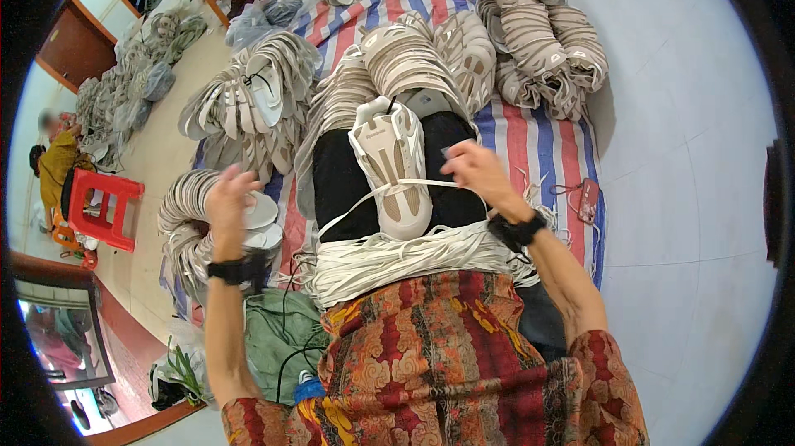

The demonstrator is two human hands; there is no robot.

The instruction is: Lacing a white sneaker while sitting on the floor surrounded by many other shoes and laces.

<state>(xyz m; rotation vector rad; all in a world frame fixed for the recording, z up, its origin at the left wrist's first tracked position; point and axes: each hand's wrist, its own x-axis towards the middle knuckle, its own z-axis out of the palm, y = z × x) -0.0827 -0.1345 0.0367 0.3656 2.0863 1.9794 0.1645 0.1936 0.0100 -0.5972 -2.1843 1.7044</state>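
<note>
A beige and white shoe upper lies lengthwise between my black-clad thighs. One white shoelace is threaded across its lower part, with a loose end to each side. To the right of the upper is my right hand, thumb and fingers pinched together; what is between them is too small to make out. My left hand is raised well to the left, in front of a stack of uppers, and its fingers are smeared by motion. A thick bundle of white shoelaces rests across my lap.
Stacks of nested shoe uppers stand ahead of me and at the left. More uppers are piled at the far right. Under them spreads a striped sheet, with a red phone-like item on it. A red stool and a person are farther left.
</note>
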